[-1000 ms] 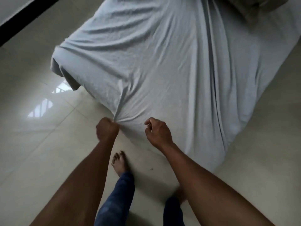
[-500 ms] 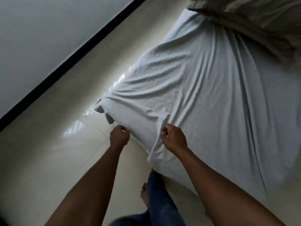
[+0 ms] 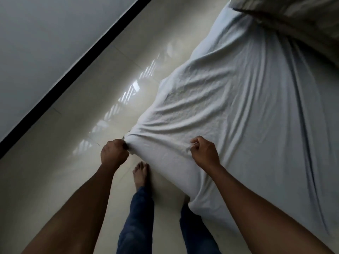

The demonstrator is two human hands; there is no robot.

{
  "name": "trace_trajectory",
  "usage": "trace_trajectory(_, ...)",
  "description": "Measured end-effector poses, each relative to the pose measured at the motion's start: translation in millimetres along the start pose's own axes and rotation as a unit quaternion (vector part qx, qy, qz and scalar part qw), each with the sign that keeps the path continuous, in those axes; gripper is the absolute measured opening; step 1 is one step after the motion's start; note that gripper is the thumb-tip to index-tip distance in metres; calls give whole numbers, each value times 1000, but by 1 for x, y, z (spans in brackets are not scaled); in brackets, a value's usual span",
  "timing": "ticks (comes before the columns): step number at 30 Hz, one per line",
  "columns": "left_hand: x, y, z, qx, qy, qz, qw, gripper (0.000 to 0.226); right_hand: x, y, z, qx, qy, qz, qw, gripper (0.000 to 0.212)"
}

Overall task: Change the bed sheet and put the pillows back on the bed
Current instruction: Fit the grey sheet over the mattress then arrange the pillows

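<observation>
Left grip [image 3: 113,155], right grip [image 3: 204,153] on sheet [image 3: 238,116]

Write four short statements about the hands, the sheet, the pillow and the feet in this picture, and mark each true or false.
1. The left hand grips the white sheet at the bed's near corner. True.
2. The right hand lies flat and open on the sheet. False: its fingers are curled and pinch a fold of the sheet.
3. A pillow lies on the sheet at the far end of the bed. True.
4. The person wears shoes. False: a bare foot stands on the tiled floor beside the bed.
</observation>
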State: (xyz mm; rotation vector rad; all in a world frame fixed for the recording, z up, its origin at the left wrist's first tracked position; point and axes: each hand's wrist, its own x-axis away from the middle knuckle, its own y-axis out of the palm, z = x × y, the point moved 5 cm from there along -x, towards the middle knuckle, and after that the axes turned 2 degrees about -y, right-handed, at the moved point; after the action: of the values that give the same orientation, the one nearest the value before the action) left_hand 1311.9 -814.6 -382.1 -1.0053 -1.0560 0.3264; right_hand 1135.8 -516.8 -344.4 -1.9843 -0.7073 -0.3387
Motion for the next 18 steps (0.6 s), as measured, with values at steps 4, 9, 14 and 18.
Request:
trace_trajectory(4,-9,-19,-39,-35,4,17,999,25,12,21,-17,-12,40,1,999,17)
trace_trajectory(9,-25,-26,-72,-90,-89,-79,989,16,26,31,-37,-10,53,20,998,17)
trace_trajectory(14,-34,-49,-19,-11,-6,2,1000,12,35,32,-39,-25,106,42,993,15)
trace_trajectory(18,-5,-43,63,-28,283,55,957,16,50,44,-24,-30,156,3,987,12)
